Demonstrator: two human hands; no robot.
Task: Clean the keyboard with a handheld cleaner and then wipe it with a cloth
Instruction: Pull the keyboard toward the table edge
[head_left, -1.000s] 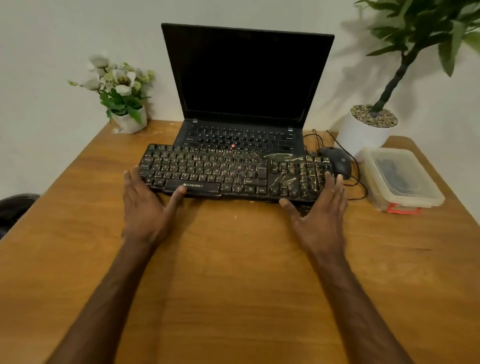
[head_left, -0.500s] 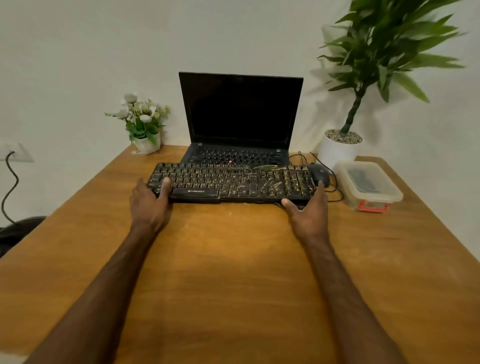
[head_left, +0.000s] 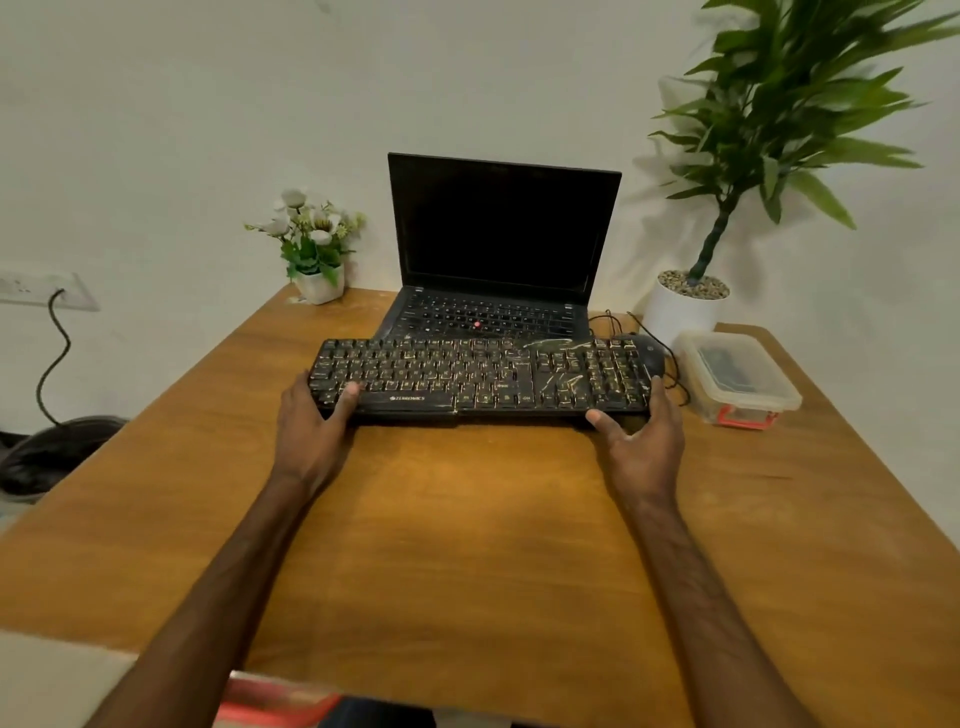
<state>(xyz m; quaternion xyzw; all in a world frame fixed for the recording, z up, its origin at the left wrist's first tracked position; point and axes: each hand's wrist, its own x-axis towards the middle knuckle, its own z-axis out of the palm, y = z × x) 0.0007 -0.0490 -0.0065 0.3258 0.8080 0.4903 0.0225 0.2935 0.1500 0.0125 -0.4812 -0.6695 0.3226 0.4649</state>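
I'm looking down on a wooden table (head_left: 467, 545) pushed against a pale wall (head_left: 208, 130). At the back stands an open laptop (head_left: 501, 228) with a dark screen. A small pot of flowers (head_left: 311, 244) sits at its left and a tall plant (head_left: 779, 119) in a white pot at its right. A lidded plastic box (head_left: 737, 376) lies near the right edge, and a mouse (head_left: 644, 351) lies between it and the laptop.

The near half of the table is bare wood right up to the front edge. The left edge drops off to a dark bin on the floor.

The keyboard (head_left: 478, 374) lies across the middle, its back edge over the laptop's front. My left hand (head_left: 311, 431) grips the near left corner, thumb on the keys and fingers round the end. My right hand (head_left: 644, 447) clasps the near right corner, thumb at the front edge and fingers up the right end.
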